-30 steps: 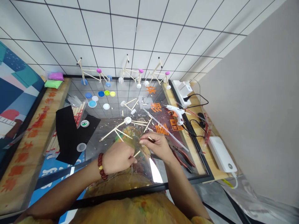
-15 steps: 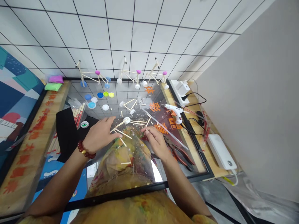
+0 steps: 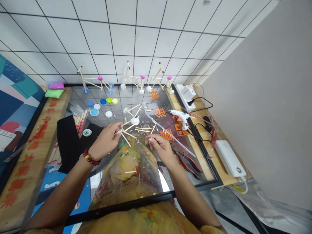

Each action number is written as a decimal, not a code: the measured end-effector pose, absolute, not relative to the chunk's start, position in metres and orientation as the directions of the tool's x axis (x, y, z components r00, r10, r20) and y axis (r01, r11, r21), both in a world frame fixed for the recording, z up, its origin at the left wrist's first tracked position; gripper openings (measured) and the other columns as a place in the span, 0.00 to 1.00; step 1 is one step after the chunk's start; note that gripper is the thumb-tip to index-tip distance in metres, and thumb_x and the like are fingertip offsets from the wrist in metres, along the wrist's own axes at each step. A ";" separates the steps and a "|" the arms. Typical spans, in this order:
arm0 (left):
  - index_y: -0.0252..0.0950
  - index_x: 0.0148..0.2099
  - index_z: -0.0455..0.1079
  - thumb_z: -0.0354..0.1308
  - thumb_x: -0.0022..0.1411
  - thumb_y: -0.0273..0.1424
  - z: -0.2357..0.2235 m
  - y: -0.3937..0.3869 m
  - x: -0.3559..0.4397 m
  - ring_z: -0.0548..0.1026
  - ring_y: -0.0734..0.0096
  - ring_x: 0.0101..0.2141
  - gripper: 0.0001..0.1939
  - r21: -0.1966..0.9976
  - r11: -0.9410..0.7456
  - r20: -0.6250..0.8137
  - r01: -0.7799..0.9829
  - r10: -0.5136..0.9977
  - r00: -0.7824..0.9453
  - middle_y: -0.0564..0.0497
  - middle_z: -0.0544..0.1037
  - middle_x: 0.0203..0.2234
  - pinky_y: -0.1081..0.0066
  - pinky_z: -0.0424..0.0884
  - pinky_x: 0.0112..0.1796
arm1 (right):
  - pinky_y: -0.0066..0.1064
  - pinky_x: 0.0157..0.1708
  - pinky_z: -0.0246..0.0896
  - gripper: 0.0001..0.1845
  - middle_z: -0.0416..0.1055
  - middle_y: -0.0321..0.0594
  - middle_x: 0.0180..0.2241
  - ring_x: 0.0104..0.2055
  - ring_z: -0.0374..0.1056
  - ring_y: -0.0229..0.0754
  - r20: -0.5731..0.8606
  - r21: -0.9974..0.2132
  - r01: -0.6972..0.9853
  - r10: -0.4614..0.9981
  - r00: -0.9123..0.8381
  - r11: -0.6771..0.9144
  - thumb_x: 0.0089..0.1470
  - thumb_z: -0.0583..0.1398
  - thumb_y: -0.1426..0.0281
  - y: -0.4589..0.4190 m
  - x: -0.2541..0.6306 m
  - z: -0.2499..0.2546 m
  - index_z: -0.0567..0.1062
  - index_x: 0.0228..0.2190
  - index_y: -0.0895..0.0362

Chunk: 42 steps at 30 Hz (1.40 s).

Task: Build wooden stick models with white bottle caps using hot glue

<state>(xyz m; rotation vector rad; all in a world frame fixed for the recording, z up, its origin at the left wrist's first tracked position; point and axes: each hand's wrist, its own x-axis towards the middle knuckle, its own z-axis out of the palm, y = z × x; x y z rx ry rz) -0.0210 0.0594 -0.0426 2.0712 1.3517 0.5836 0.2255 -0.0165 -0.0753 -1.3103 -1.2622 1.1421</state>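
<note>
My left hand [image 3: 106, 139], with a red bead bracelet at its wrist, is closed on a frame of thin wooden sticks [image 3: 128, 133]. The frame's sticks fan out to the right of the fingertips, and a white round disc [image 3: 135, 121] is at its upper end. Across from it, my right hand [image 3: 161, 146] has thumb and fingers pinched together; whatever is between them is too small to make out. Several loose sticks [image 3: 143, 129] lie on the glass tabletop [image 3: 143, 182] between the hands. Beyond them rests another stick frame [image 3: 133, 110] with a white disc.
Three stick models with purple tops, one of them on the left [image 3: 94, 79], stand along the back. Coloured discs [image 3: 103, 101] lie in front. At right are a glue gun [image 3: 180, 117], pliers [image 3: 187, 161] and a power strip [image 3: 186, 97]. Black sheets [image 3: 69, 139] lie at left.
The frame in my left hand has turned, and its sticks and disc sit differently. My left fingers have drawn in around it. My right hand stays pinched in nearly the same place.
</note>
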 end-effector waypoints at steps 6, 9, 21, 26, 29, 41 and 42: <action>0.38 0.61 0.66 0.60 0.62 0.34 -0.058 0.053 0.001 0.76 0.63 0.43 0.24 0.983 -0.137 0.099 0.121 0.954 0.282 0.44 0.77 0.47 0.65 0.72 0.45 | 0.30 0.29 0.65 0.16 0.78 0.39 0.34 0.25 0.67 0.36 -0.099 -0.995 -0.016 0.994 0.055 -0.098 0.55 0.61 0.60 -0.013 0.220 -0.084 0.78 0.42 0.55; 0.41 0.59 0.68 0.64 0.59 0.34 -0.069 0.048 0.009 0.76 0.65 0.44 0.26 0.992 -0.114 0.122 -0.050 0.967 0.223 0.46 0.76 0.49 0.67 0.72 0.45 | 0.30 0.27 0.65 0.15 0.79 0.41 0.36 0.24 0.67 0.36 -0.115 -0.992 0.048 0.992 0.056 -0.118 0.56 0.60 0.60 -0.013 0.220 -0.084 0.79 0.40 0.55; 0.39 0.48 0.72 0.65 0.59 0.33 -0.087 0.041 0.014 0.75 0.66 0.42 0.15 0.978 -0.208 0.210 -0.030 0.956 0.207 0.48 0.76 0.41 0.66 0.70 0.47 | 0.32 0.31 0.68 0.19 0.76 0.37 0.28 0.27 0.70 0.38 -0.181 -0.980 -0.100 0.979 0.091 -0.172 0.48 0.67 0.54 -0.007 0.221 -0.084 0.77 0.34 0.55; 0.38 0.47 0.71 0.67 0.56 0.34 -0.085 0.041 0.012 0.74 0.62 0.47 0.16 0.957 -0.285 0.262 0.047 0.925 0.275 0.45 0.75 0.44 0.61 0.69 0.52 | 0.31 0.30 0.68 0.18 0.75 0.36 0.28 0.28 0.69 0.37 -0.176 -0.980 -0.120 0.975 0.133 -0.160 0.47 0.67 0.54 -0.005 0.224 -0.088 0.77 0.35 0.55; 0.38 0.45 0.73 0.65 0.58 0.36 -0.086 0.040 0.012 0.74 0.59 0.49 0.13 0.938 -0.319 0.272 0.135 0.920 0.284 0.44 0.76 0.46 0.57 0.68 0.54 | 0.32 0.32 0.69 0.18 0.76 0.38 0.31 0.29 0.70 0.38 -0.155 -0.986 -0.085 0.978 0.139 -0.144 0.48 0.66 0.54 -0.005 0.224 -0.090 0.77 0.35 0.54; 0.37 0.44 0.74 0.62 0.61 0.33 -0.074 0.036 0.012 0.75 0.61 0.47 0.09 0.864 -0.407 0.352 0.297 0.909 0.223 0.46 0.77 0.43 0.63 0.71 0.49 | 0.32 0.35 0.69 0.14 0.79 0.40 0.37 0.30 0.70 0.37 -0.067 -0.996 -0.065 0.985 0.160 -0.057 0.54 0.63 0.59 -0.008 0.228 -0.088 0.78 0.39 0.54; 0.37 0.43 0.74 0.62 0.61 0.32 -0.072 0.035 0.012 0.76 0.62 0.46 0.08 0.858 -0.419 0.361 0.296 0.903 0.232 0.46 0.77 0.43 0.64 0.71 0.48 | 0.33 0.36 0.69 0.14 0.79 0.40 0.36 0.31 0.71 0.38 -0.059 -0.996 -0.070 0.985 0.161 -0.048 0.54 0.64 0.59 -0.008 0.228 -0.088 0.78 0.39 0.54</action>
